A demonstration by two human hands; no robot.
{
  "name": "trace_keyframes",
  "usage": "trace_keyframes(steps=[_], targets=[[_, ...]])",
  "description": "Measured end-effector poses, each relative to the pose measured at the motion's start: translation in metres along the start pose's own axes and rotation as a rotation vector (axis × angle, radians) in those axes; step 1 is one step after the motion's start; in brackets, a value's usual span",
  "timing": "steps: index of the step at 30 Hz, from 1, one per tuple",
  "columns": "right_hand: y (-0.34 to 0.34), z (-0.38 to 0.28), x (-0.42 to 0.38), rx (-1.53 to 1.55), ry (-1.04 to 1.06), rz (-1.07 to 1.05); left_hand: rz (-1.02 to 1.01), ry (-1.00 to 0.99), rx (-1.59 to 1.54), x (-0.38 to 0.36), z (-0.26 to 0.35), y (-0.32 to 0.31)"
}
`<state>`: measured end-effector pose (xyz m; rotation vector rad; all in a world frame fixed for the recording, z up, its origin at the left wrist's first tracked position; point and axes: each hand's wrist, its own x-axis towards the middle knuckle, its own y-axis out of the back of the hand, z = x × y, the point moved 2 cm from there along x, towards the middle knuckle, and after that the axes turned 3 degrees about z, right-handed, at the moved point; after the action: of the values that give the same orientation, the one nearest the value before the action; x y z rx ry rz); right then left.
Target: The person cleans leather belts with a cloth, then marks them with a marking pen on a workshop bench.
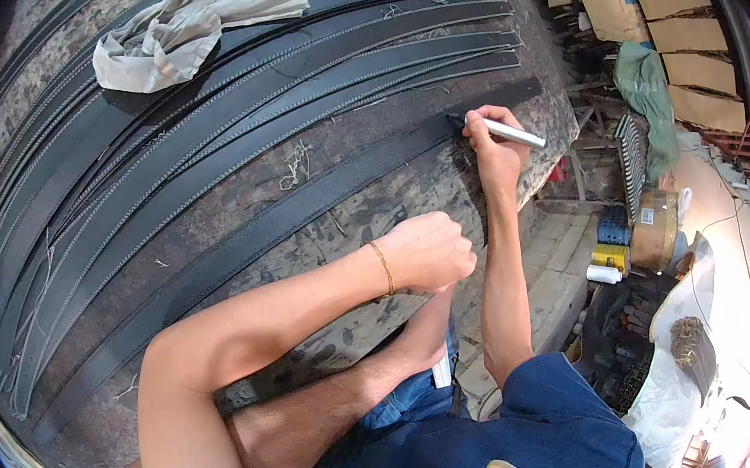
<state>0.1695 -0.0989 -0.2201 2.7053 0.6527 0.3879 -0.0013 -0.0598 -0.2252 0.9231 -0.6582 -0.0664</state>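
Note:
A long black leather strap [299, 213] lies across the worktable in a shallow curve, running from the lower left to the upper right. Over its right part, my right hand [497, 148] grips a marker pen [519, 134] with a pale barrel; the dark tip meets the strap's surface. Closer to me, my left hand [432, 250] is closed in a fist, and its palm side is hidden. A thin bracelet [384, 268] circles that wrist. Beyond the single strap, several stitched black straps [286, 105] lie side by side with pale stitching along their edges.
A crumpled whitish cloth [177, 35] rests on the far straps. Loose thread [296, 164] lies on the stained worktable [374, 225]. Right of the table are a cardboard box [655, 230], a yellow box [610, 257], a white bottle [603, 274] and green plastic sheeting [647, 101].

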Motion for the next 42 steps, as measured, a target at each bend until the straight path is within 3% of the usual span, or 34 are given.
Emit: trace_keyframes(steps=[11,17,21,23,25,27,31,35,42], targets=[[-0.002,-0.002,-0.001,-0.036,0.015,0.024,0.093,-0.002,0.069,-0.002,0.001,0.0],[0.028,0.029,0.012,0.622,-0.076,0.428,0.121,0.006,0.057,-0.002,0.001,-0.002],[0.035,0.03,0.021,0.623,-0.017,0.379,0.012,0.012,-0.069,0.0,-0.002,-0.01],[0.04,0.022,0.024,0.432,-0.003,0.247,0.154,-0.001,0.01,-0.002,-0.001,-0.003],[0.053,0.033,0.03,0.425,-0.006,0.244,0.169,-0.007,0.018,-0.002,-0.001,-0.005],[0.063,0.043,0.033,0.225,-0.012,0.235,0.179,-0.018,0.026,-0.002,-0.001,-0.002],[0.063,0.044,0.028,0.045,-0.008,0.274,-0.044,0.038,-0.09,0.0,-0.002,0.008],[0.063,0.042,0.029,0.179,-0.057,0.279,-0.063,-0.006,-0.083,0.001,-0.006,-0.002],[0.062,0.039,0.032,0.094,-0.007,0.236,-0.126,0.081,-0.058,0.001,-0.004,0.002]])
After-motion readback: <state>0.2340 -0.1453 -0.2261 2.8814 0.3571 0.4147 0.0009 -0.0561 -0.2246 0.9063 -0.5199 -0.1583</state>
